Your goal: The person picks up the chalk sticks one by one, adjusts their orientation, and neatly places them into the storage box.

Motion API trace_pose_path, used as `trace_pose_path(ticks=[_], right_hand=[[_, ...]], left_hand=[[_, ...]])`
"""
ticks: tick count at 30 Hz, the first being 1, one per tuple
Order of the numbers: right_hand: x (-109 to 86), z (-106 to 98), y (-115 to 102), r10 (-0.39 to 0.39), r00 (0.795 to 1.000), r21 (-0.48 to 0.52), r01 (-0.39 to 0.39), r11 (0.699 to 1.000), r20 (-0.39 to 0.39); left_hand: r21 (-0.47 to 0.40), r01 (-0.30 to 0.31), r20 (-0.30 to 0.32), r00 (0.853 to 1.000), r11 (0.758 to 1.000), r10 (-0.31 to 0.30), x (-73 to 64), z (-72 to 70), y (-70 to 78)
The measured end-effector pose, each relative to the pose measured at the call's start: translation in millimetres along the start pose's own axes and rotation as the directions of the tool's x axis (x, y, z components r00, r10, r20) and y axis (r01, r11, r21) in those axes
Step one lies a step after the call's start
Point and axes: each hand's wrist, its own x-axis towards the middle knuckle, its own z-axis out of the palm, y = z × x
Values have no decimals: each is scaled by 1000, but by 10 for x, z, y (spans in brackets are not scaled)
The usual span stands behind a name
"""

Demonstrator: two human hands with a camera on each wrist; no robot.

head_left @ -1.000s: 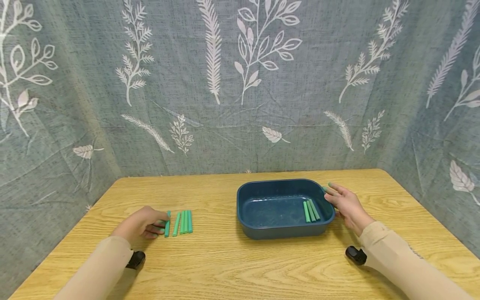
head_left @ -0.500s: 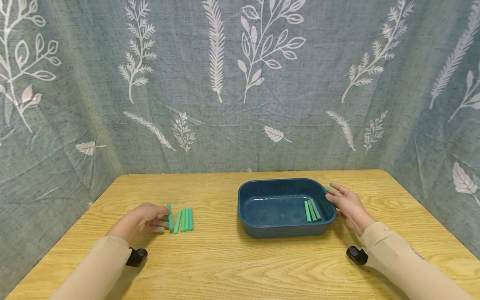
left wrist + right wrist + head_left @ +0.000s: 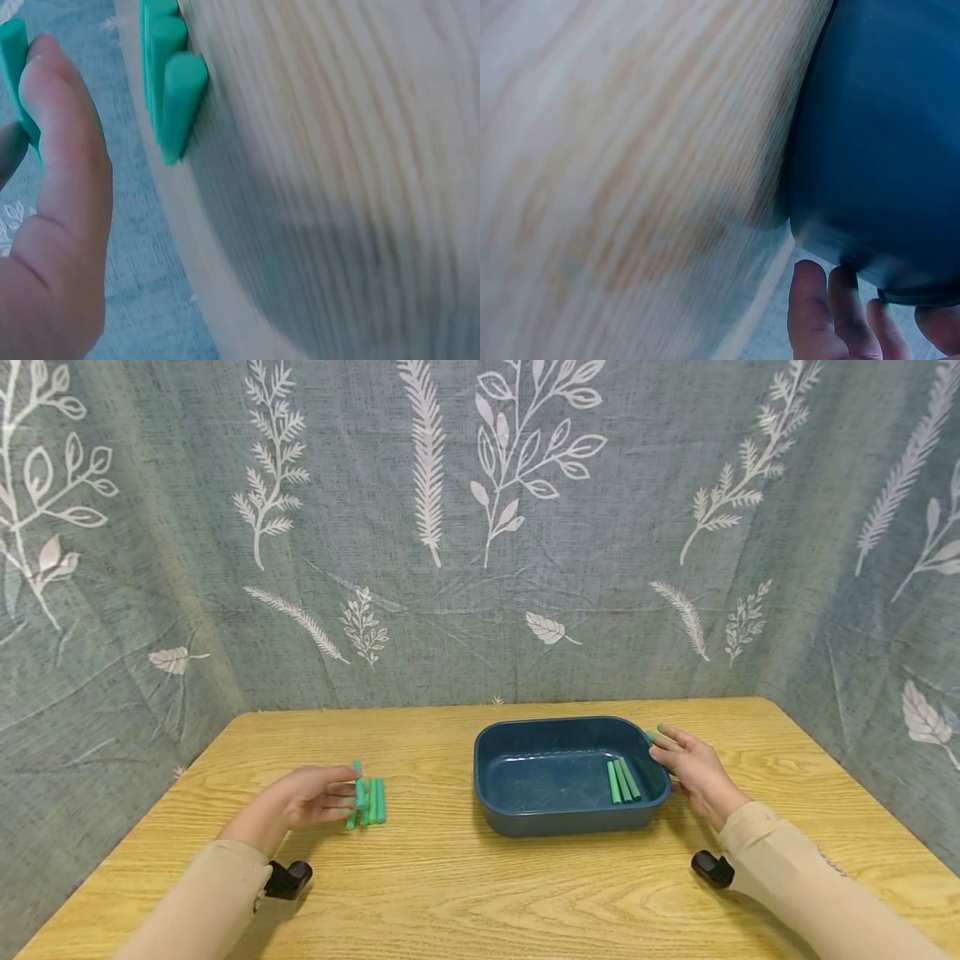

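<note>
My left hand (image 3: 315,797) pinches a green stick (image 3: 359,783) between thumb and fingers, raised above a row of similar sticks (image 3: 380,800) on the table and partly hiding them. In the left wrist view the held stick (image 3: 13,60) shows at the left edge, apart from the row's ends (image 3: 182,101). A dark blue bin (image 3: 555,825) stands right of centre, with three green sticks (image 3: 624,781) at its right end. At that end my right hand (image 3: 697,777) touches the bin with extended fingers; in the right wrist view its fingertips (image 3: 808,281) lie by the bin's outer wall (image 3: 885,135).
The wooden table (image 3: 420,893) carries the bin and the row of sticks, with bare wood between them. A grey-blue curtain (image 3: 450,635) with white leaf prints hangs behind and at both sides. Each wrist bears a small black camera (image 3: 712,870).
My left hand has lifted the leftmost stick from the table and carried it right, over the other sticks. The right hand and the bin have stayed in place.
</note>
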Motion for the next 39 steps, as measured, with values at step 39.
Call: trace_pose_path(ticks=[39], right_hand=[[40, -16, -3, 16, 1000, -2, -16, 1000, -4]], left_hand=[[-128, 2, 176, 984, 992, 21, 272, 916, 573]])
